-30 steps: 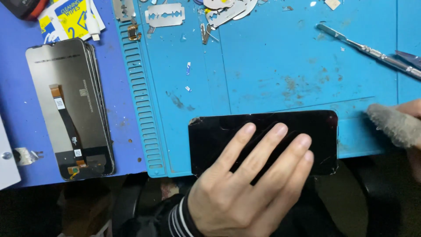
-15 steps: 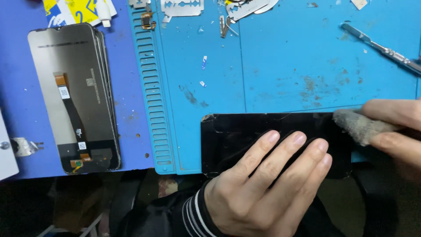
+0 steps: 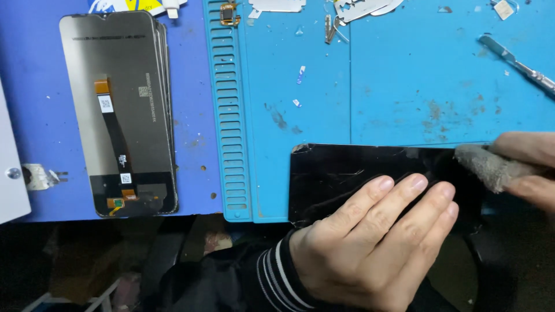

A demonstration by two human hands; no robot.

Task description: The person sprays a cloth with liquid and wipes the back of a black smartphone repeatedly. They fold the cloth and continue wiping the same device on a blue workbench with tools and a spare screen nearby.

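Note:
A black phone screen (image 3: 335,170) with a cracked glass face lies flat at the near edge of a light blue work mat (image 3: 404,86). My left hand (image 3: 370,242) rests flat on it, fingers spread over its middle, pinning it down. My right hand (image 3: 529,164) comes in from the right edge and pinches a small grey cloth pad (image 3: 488,167) against the right end of the screen.
A stack of display panels (image 3: 121,112) with orange flex cables lies face down on the dark blue surface at left. Metal tweezers (image 3: 514,60) lie at the mat's upper right. Small metal parts and scraps (image 3: 329,23) are scattered along the far edge. A white panel (image 3: 11,173) sits far left.
My right hand with the grey pad has come in from the right onto the screen's right end. The view has shifted, so the screen and stack sit further right in frame.

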